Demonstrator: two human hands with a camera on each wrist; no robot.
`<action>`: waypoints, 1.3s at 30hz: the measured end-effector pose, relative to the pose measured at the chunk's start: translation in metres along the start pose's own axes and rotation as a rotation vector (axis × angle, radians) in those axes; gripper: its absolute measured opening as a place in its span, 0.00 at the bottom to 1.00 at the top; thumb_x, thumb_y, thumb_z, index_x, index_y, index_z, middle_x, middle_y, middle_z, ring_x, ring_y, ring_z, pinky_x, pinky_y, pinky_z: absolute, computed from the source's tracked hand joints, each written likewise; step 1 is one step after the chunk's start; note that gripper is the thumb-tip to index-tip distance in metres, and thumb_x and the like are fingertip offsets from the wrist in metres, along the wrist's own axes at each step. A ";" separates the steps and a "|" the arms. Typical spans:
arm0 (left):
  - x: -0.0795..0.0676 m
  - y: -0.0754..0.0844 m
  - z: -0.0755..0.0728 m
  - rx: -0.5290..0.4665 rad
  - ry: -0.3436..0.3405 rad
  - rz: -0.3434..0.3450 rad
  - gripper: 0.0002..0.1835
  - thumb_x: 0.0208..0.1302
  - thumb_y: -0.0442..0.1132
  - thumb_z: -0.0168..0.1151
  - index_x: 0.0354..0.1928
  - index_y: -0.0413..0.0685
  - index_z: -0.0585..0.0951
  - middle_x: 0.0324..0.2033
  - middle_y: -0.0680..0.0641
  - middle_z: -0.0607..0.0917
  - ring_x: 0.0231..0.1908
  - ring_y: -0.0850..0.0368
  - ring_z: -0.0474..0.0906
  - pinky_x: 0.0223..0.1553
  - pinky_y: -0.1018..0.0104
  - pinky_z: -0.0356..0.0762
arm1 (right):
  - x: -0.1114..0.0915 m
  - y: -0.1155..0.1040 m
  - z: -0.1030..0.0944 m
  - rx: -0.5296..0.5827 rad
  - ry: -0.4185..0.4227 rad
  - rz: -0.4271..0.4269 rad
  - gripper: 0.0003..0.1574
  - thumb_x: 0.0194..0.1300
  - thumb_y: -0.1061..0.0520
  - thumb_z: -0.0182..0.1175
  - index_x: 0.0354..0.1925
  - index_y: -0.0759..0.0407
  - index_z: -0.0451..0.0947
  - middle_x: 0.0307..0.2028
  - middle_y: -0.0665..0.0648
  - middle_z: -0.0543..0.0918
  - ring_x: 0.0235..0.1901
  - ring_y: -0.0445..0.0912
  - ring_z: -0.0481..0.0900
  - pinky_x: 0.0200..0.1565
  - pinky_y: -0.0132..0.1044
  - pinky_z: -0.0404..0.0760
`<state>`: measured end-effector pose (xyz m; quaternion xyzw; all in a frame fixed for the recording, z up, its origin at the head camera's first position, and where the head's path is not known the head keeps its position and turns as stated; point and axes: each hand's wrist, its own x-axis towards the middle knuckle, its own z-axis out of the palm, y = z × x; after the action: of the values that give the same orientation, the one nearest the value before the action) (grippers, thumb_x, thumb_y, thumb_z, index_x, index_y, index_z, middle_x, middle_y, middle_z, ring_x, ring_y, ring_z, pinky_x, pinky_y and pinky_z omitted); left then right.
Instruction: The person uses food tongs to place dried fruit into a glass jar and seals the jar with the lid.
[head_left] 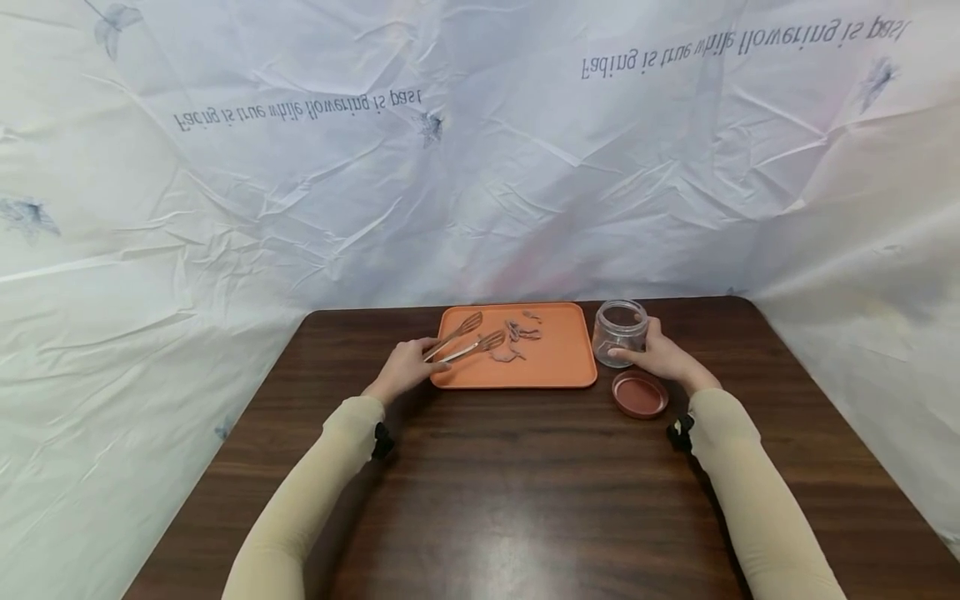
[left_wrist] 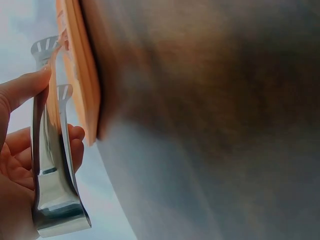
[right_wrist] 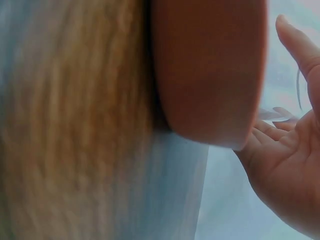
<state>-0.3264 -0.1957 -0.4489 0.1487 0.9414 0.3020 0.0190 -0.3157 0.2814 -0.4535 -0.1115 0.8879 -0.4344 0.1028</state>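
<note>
My left hand [head_left: 405, 367] holds a pair of metal tongs [left_wrist: 60, 205], thumb on one arm and fingers round the other. The slotted tips [head_left: 492, 339] stand apart over the left part of an orange tray [head_left: 562, 358]. Several small brownish, shrivelled strips [head_left: 514, 332] lie scattered on that tray; what they are is too small to tell. To its right stands an uncapped glass jar [head_left: 618, 343], upright, with nothing visible inside. My right hand [head_left: 670, 360] grips the jar from the right, thumb across its front and fingers behind.
A reddish-brown round lid [head_left: 640, 395] lies on the dark wooden table [head_left: 510, 467], just in front of the jar and below my right hand. White printed sheeting [head_left: 480, 167] hangs behind the table's back edge and along both sides.
</note>
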 end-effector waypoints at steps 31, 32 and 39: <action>0.001 -0.006 0.011 0.024 0.017 0.017 0.34 0.64 0.49 0.72 0.67 0.41 0.76 0.40 0.42 0.86 0.25 0.53 0.72 0.29 0.59 0.69 | 0.000 0.009 0.000 0.016 0.027 -0.007 0.69 0.69 0.37 0.63 0.75 0.69 0.27 0.72 0.84 0.45 0.72 0.75 0.47 0.65 0.69 0.58; 0.001 -0.006 0.011 0.020 0.018 0.020 0.33 0.64 0.49 0.71 0.67 0.40 0.76 0.39 0.42 0.85 0.24 0.53 0.71 0.28 0.60 0.69 | 0.001 0.009 0.001 0.015 0.028 -0.006 0.69 0.69 0.36 0.63 0.75 0.69 0.27 0.73 0.83 0.45 0.72 0.74 0.47 0.65 0.69 0.58; 0.001 -0.007 0.011 0.027 0.027 0.053 0.30 0.65 0.48 0.70 0.65 0.41 0.78 0.33 0.45 0.85 0.21 0.56 0.68 0.25 0.62 0.67 | 0.000 0.006 0.001 0.006 0.029 0.009 0.70 0.67 0.35 0.64 0.77 0.68 0.29 0.72 0.84 0.47 0.72 0.74 0.49 0.65 0.70 0.59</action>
<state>-0.3277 -0.1949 -0.4623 0.1696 0.9414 0.2915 -0.0039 -0.3157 0.2849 -0.4587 -0.1009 0.8885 -0.4381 0.0919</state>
